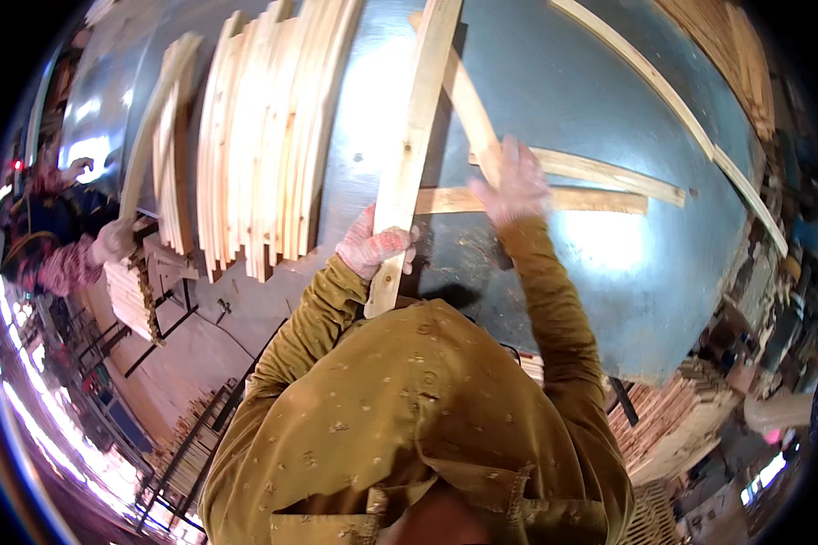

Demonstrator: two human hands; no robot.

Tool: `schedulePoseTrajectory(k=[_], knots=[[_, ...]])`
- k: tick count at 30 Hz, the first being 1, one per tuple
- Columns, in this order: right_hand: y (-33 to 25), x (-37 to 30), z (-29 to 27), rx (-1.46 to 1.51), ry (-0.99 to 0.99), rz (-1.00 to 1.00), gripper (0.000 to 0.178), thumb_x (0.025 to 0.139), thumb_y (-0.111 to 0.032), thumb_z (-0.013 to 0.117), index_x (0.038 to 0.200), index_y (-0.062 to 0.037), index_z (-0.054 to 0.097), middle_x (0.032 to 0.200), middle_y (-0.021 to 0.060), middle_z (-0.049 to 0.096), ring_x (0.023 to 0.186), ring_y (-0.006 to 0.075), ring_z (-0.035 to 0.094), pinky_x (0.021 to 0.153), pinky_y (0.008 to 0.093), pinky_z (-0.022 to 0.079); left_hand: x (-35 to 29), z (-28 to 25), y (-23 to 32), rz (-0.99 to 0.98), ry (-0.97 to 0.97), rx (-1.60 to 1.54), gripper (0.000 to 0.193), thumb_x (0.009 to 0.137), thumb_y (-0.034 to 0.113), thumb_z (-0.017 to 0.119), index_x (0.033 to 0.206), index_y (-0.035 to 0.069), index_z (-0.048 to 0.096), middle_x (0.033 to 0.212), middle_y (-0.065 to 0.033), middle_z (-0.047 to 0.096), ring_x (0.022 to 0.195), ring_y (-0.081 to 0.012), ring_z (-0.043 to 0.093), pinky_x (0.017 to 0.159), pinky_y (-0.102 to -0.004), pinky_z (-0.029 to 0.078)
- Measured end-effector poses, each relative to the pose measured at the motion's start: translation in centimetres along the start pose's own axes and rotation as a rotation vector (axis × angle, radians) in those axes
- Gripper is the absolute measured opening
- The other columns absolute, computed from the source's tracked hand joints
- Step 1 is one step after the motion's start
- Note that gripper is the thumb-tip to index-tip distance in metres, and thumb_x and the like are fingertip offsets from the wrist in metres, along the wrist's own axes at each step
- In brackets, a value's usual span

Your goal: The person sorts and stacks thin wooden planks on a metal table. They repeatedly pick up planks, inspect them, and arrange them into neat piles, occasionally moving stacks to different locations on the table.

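My left hand [374, 242], in a pale glove with reddish patches, is closed round the near end of a long wooden board [413, 127]. The board slants up and away across the metal table. To its right, my right hand [514, 184], gloved and a little blurred, has the near end of a wooden strip [468, 104] between thumb and fingers. The far part of this strip passes behind the board. Beside and under the right hand lie two shorter strips, an upper strip [600, 173] and a lower strip [591, 200].
Several wooden strips [268, 136] lie side by side on the metal table [645, 300] at left. A thin strip [641, 68] lies along the far right. At the left, another person's gloved hand [114, 241] is by more strips. Stacked wood [677, 413] stands below the right edge.
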State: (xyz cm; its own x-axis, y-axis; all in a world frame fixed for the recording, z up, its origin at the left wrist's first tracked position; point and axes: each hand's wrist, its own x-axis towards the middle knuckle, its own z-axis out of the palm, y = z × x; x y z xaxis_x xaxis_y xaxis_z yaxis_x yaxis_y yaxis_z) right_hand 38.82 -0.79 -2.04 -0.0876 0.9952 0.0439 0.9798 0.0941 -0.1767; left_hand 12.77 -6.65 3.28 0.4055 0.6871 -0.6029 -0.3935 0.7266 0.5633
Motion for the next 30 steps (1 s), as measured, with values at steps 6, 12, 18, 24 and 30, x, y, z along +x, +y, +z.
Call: schedulePoseTrajectory(k=[6, 12, 18, 24, 30], knots=[[-0.1, 1.2, -0.8, 0.813, -0.174, 0.332, 0.062, 0.091, -0.027, 0.064, 0.144, -0.0041, 0.042, 0.117, 0.0201, 0.062, 0.106, 0.0360, 0.063, 0.089, 0.0432, 0.054, 0.7, -2.4, -1.3, 0.289, 0.373, 0.439, 0.089, 0.085, 0.027, 0.078, 0.150, -0.002, 0.025, 0.127, -0.0204, 0.058, 0.117, -0.0282, 0.055, 0.101, -0.0344, 0.044], [-13.1, 4.2, 4.1, 0.559, -0.482, 0.167, 0.070, 0.097, -0.049, 0.043, 0.144, 0.0022, 0.041, 0.127, 0.0273, 0.060, 0.113, 0.0456, 0.060, 0.099, 0.0493, 0.047, -1.1, -5.5, -1.7, 0.045, 0.736, 0.792, 0.077, 0.091, 0.036, 0.071, 0.150, 0.005, 0.032, 0.138, -0.0217, 0.055, 0.125, -0.0315, 0.054, 0.106, -0.0403, 0.041], [-20.0, 6.4, 1.5, 0.388, -0.797, 0.167, 0.077, 0.100, -0.054, 0.029, 0.155, -0.0018, 0.017, 0.121, 0.0280, 0.063, 0.110, 0.0438, 0.062, 0.097, 0.0483, 0.047, -4.9, -4.8, 7.2, -0.350, 0.607, 1.291, 0.078, 0.094, 0.067, 0.044, 0.139, 0.003, 0.049, 0.119, -0.0232, 0.065, 0.113, -0.0382, 0.061, 0.094, -0.0447, 0.048], [-18.0, 3.6, 6.1, 0.809, -0.670, 0.214, 0.069, 0.100, -0.050, 0.038, 0.155, -0.0110, 0.025, 0.123, 0.0229, 0.064, 0.111, 0.0430, 0.062, 0.096, 0.0469, 0.048, -3.7, -4.1, 9.0, -0.566, 0.491, 1.487, 0.053, 0.100, 0.049, 0.044, 0.121, 0.003, 0.058, 0.088, -0.0173, 0.071, 0.085, -0.0346, 0.070, 0.074, -0.0474, 0.054], [-20.7, 5.7, 3.1, 0.713, -0.735, 0.246, 0.099, 0.090, -0.057, 0.054, 0.157, -0.0064, 0.001, 0.127, 0.0279, 0.061, 0.115, 0.0435, 0.061, 0.101, 0.0452, 0.046, -6.3, -6.0, 4.4, 0.297, 0.734, 1.488, 0.064, 0.082, 0.044, 0.073, 0.125, 0.004, 0.048, 0.101, -0.0190, 0.061, 0.089, -0.0335, 0.065, 0.076, -0.0487, 0.052]])
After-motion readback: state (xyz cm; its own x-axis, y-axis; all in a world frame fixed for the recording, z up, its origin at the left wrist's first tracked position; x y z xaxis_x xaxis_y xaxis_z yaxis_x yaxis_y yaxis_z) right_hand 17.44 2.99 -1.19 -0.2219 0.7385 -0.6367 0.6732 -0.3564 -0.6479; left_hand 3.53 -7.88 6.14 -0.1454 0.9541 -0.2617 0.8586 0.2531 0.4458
